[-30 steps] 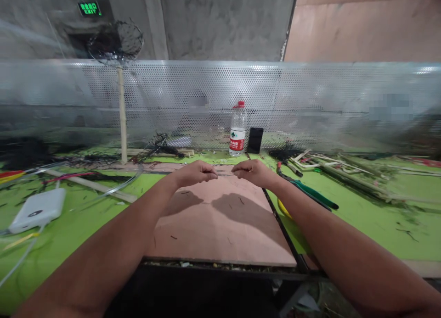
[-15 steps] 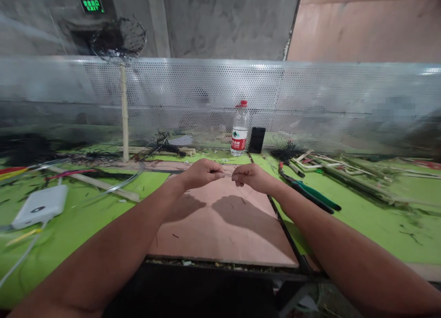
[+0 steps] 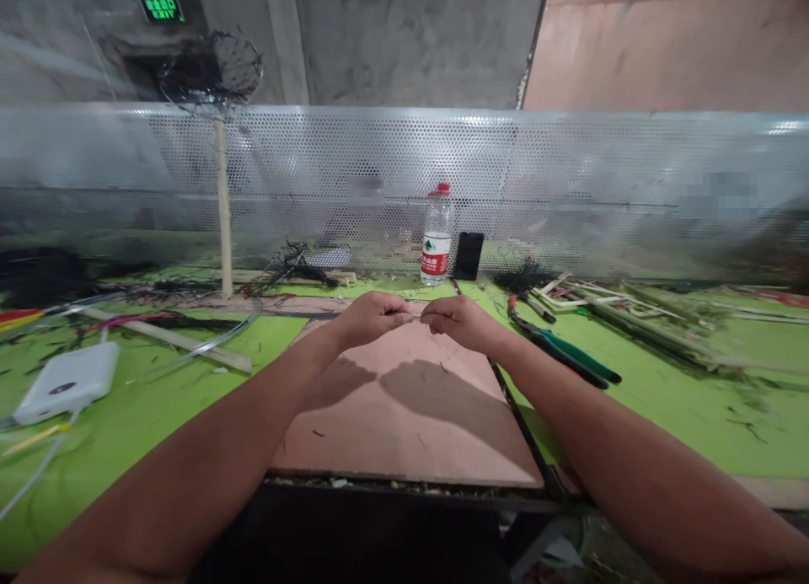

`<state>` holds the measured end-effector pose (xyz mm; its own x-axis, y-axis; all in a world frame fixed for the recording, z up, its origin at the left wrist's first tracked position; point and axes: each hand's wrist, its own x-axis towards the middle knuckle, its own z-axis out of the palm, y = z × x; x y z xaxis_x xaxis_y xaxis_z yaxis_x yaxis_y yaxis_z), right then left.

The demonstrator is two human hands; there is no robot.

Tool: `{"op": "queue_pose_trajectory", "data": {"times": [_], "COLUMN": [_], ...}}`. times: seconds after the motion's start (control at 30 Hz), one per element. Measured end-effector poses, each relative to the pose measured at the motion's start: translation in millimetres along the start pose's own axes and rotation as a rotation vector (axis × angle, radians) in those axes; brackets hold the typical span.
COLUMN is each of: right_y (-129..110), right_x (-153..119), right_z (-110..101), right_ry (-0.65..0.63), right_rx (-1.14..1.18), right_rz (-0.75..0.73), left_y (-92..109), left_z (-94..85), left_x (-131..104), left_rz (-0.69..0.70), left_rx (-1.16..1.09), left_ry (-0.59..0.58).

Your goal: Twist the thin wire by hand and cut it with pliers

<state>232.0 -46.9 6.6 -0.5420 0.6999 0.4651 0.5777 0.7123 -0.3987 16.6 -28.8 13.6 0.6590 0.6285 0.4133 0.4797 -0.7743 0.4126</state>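
Observation:
My left hand (image 3: 377, 318) is closed in a pinch above the wooden board (image 3: 404, 424), its thumb and forefinger pointing right. Facing it, my right hand (image 3: 456, 321) pinches too, with the fingertips of both hands almost touching. Between them runs a thin strand (image 3: 415, 318), too fine to tell whether it is wire or fibre. Both hands cast shadows on the board. Green-handled pliers (image 3: 572, 352) lie to the right of my right forearm.
A water bottle (image 3: 436, 238) and a dark phone (image 3: 468, 256) stand against the perforated metal screen (image 3: 537, 171). On the left are a white power bank (image 3: 68, 382) and a pole (image 3: 223, 205) topped with black wire. Bamboo strips (image 3: 645, 323) lie at right.
My right hand has come slightly closer to my left, narrowing the gap between the fingertips. Both hands stay pinched. The whole view has shifted slightly.

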Motion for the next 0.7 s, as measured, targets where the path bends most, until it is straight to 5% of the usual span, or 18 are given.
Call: {"op": "queue_pose_trajectory", "data": {"times": [0.4,0.7], "right_y": [6.0,6.4], "right_x": [-2.3,0.1], "right_z": [-8.8,-0.3], "right_ry": [-0.187,-0.092], "right_rx": [0.271,-0.126], "right_rz": [0.101,-0.006], "left_y": [-6.8,-5.3], "left_z": [-0.7,5.0], "left_x": [-3.2,0.9], "left_rz": [-0.003,0.068], "left_rx": [0.056,0.126], "left_ry": [0.034,-0.046]}}
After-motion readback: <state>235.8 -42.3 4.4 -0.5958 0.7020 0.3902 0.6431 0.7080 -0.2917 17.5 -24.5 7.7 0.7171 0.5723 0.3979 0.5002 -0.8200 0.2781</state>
